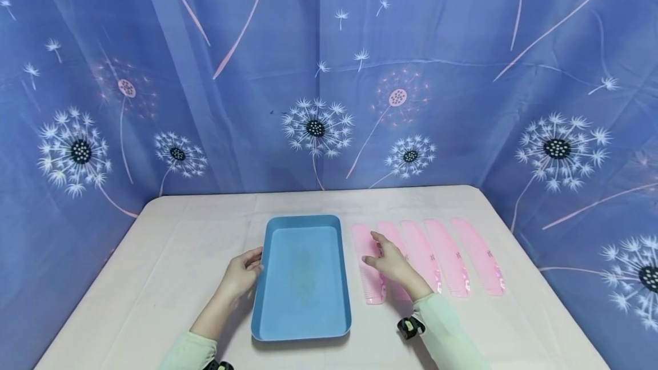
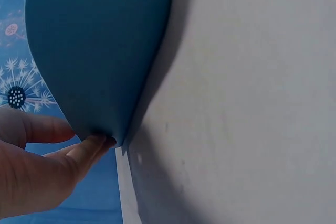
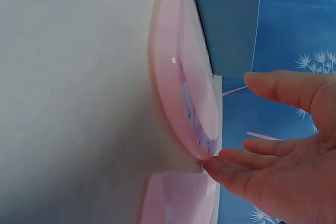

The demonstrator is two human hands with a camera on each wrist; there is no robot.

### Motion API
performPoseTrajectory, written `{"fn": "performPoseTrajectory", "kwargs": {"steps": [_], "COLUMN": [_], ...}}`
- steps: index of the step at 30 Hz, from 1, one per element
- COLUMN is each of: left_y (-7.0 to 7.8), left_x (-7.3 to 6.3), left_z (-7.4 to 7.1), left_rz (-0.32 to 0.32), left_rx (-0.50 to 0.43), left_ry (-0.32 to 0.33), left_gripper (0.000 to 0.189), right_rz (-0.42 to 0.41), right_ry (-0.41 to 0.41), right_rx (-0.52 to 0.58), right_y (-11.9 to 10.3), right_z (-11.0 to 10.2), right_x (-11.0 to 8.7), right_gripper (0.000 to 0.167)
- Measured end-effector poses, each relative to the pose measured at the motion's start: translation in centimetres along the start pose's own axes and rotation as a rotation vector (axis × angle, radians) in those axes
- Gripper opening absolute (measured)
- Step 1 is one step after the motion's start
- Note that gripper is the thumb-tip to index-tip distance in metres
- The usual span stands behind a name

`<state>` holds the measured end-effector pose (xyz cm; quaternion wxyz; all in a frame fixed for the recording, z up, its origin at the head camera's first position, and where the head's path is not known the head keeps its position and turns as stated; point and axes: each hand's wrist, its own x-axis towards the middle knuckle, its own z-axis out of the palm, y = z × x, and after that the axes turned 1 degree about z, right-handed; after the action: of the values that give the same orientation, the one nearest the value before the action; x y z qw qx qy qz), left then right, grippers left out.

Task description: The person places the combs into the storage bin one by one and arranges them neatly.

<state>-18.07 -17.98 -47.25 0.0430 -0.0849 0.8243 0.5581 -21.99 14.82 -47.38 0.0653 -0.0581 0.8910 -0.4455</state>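
A blue rectangular tray lies on the table, and my left hand holds its left side. In the left wrist view, the thumb of the left hand is at the rim while fingers lie against the tray's outer wall. To the right of the tray, several pink combs lie side by side. My right hand is over the leftmost comb and the one beside it. In the right wrist view, thumb and fingers of the right hand are spread, fingertips at the end of a pink comb.
The table has a pale cover. Blue dandelion-print curtains stand around its back and sides. The rightmost comb lies toward the table's right edge. A black wrist device is at the right sleeve.
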Motion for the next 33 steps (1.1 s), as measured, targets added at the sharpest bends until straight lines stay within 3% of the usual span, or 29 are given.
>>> {"fn": "performPoseTrajectory", "kwargs": {"steps": [15,33], "left_y": [0.15,0.26], "left_x": [-0.28,-0.26], "left_z": [0.04,0.16], "left_rz": [-0.001,-0.016], "left_rx": [0.032,0.055], "left_ry": [0.011,0.023], "left_gripper": [0.047,0.046], "right_rz": [0.058,0.116], "right_ry": [0.029,0.074], "right_rx": [-0.134,-0.195], "right_y": [0.23,-0.02], "right_z": [0.78,0.97], "right_x": [0.58,0.69], "right_gripper": [0.088,0.088]}}
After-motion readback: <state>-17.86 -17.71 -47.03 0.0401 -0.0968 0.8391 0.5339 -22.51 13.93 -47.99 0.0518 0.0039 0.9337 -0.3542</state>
